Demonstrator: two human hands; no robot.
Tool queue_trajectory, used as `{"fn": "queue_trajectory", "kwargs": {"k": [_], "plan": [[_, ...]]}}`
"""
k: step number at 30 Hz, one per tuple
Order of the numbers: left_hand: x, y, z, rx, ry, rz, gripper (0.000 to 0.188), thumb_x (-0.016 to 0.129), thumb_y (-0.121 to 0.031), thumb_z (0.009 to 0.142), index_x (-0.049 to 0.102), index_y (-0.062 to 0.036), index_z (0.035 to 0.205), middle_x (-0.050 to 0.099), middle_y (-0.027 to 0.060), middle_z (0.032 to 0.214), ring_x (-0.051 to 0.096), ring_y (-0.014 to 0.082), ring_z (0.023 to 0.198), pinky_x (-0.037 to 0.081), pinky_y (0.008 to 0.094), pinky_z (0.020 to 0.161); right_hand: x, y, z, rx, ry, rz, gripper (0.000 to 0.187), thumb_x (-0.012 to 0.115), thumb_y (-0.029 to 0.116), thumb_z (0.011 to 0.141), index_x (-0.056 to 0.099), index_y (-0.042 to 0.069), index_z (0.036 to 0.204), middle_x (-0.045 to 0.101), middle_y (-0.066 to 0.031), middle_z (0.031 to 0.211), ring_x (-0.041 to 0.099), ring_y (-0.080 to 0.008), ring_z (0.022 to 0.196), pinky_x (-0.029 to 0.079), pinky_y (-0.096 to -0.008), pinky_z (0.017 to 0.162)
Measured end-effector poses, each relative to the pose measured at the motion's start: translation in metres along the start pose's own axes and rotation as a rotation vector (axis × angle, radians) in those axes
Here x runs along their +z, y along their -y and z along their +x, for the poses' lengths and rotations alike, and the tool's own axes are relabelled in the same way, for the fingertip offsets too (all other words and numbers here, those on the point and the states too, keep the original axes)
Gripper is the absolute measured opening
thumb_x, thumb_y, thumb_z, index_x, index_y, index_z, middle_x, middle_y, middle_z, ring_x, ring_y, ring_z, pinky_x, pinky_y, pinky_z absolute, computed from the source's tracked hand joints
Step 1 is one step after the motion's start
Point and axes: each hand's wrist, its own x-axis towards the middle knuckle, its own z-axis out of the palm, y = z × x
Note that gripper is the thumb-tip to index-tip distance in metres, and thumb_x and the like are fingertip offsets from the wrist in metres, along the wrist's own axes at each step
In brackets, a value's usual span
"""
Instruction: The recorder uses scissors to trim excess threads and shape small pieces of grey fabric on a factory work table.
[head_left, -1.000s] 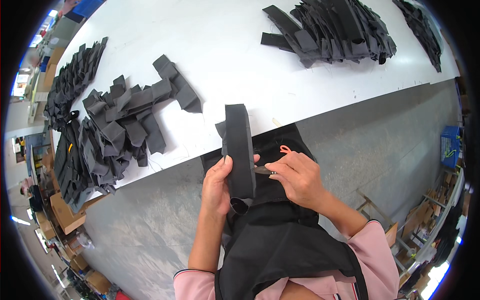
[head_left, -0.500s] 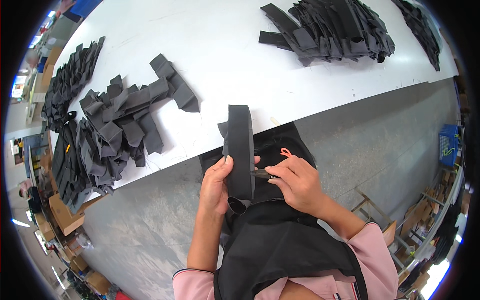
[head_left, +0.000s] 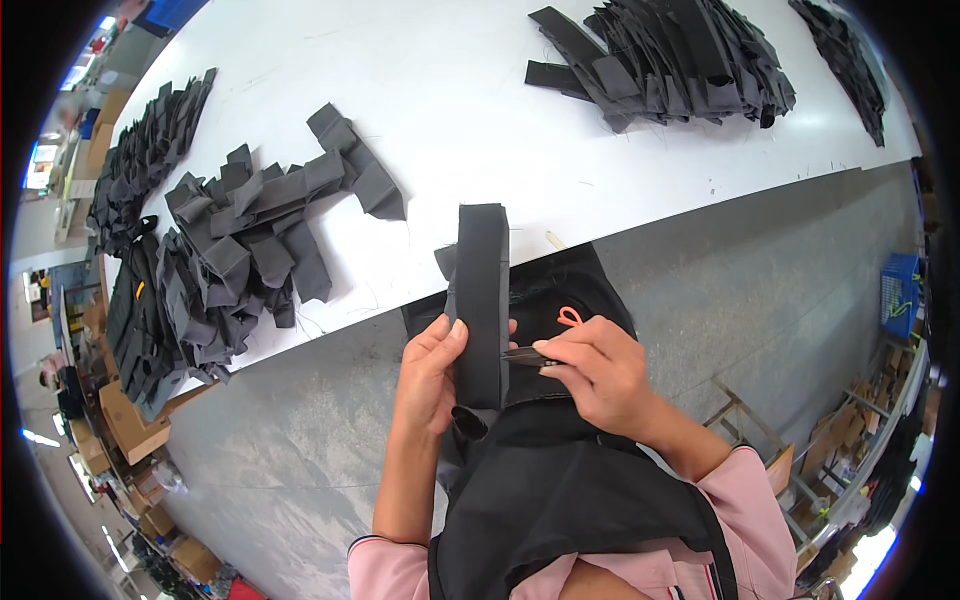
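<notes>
A long black fabric strip [head_left: 482,290], folded in layers, stands lengthwise in front of me, its far end over the table's edge. My left hand [head_left: 432,365] is closed around its left side, thumb on top, with fingertips showing past the right side. My right hand [head_left: 598,375] pinches small dark thread snips [head_left: 528,357]; their tip touches or lies very near the strip's right edge. An orange loop [head_left: 570,317] sticks up beside my right index finger. The strip's near end curls into a roll [head_left: 472,422] above my black apron [head_left: 560,500].
On the white table [head_left: 450,100] lie a loose heap of dark fabric pieces [head_left: 250,240] at left, a thick bundle [head_left: 690,65] at far right and another stack [head_left: 845,65] beyond it. A blue basket [head_left: 900,290] and a metal rack stand at right; cardboard boxes [head_left: 135,425] at left.
The snips and my right hand have shifted slightly toward me along the strip's edge. My left hand keeps its hold. The whole view has moved a little.
</notes>
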Motion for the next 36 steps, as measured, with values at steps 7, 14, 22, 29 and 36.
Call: {"fn": "queue_trajectory", "kwargs": {"k": [7,14,22,29,36], "plan": [[-0.001,0.001,0.001,0.021,-0.058,-0.04,0.032,0.046,-0.018,0.097,0.054,0.0067,0.116,0.063,0.02,0.108,0.065,0.0229,0.091,0.054,0.0321,0.079,0.002,-0.001,0.0,-0.053,0.04,-0.1,0.033,0.073,-0.001,0.063,0.065,0.005,0.094,0.059,-0.0055,0.081,0.058,-0.024,0.071,0.047,-0.0333,0.061],[-0.003,0.002,0.002,0.008,-0.084,0.013,0.032,0.046,-0.018,0.097,0.053,0.0065,0.116,0.064,0.02,0.107,0.066,0.0216,0.088,0.055,0.0305,0.076,0.004,-0.003,0.001,-0.059,0.066,-0.139,0.029,0.073,-0.001,0.064,0.066,0.005,0.092,0.059,-0.0068,0.081,0.058,-0.0244,0.071,0.047,-0.033,0.062],[-0.013,0.022,0.023,0.012,0.062,-0.383,0.038,0.035,-0.031,0.099,0.056,0.0009,0.096,0.061,0.0173,0.102,0.057,0.0264,0.103,0.044,0.0361,0.092,0.024,-0.003,0.023,0.226,0.031,0.362,0.023,0.069,-0.003,0.071,0.065,0.003,0.092,0.052,-0.0054,0.076,0.053,-0.0183,0.062,0.044,-0.0294,0.054],[-0.01,0.045,0.035,0.028,0.239,-0.596,0.025,0.043,-0.02,0.091,0.048,-0.0072,0.071,0.056,0.0121,0.1,0.054,0.0169,0.078,0.045,0.0259,0.06,0.044,0.001,0.024,0.114,-0.088,0.317,0.027,0.071,-0.003,0.068,0.065,0.005,0.093,0.054,-0.0054,0.079,0.055,-0.0208,0.071,0.047,-0.0358,0.075],[-0.004,0.047,0.036,0.135,0.264,-0.642,0.033,0.042,-0.027,0.095,0.044,-0.0123,0.065,0.056,0.0137,0.115,0.049,0.0237,0.112,0.037,0.0341,0.1,0.042,-0.001,0.007,0.032,-0.055,0.119,0.026,0.073,-0.003,0.064,0.066,0.005,0.087,0.055,-0.0047,0.079,0.051,-0.0227,0.074,0.044,-0.0322,0.067]]}}
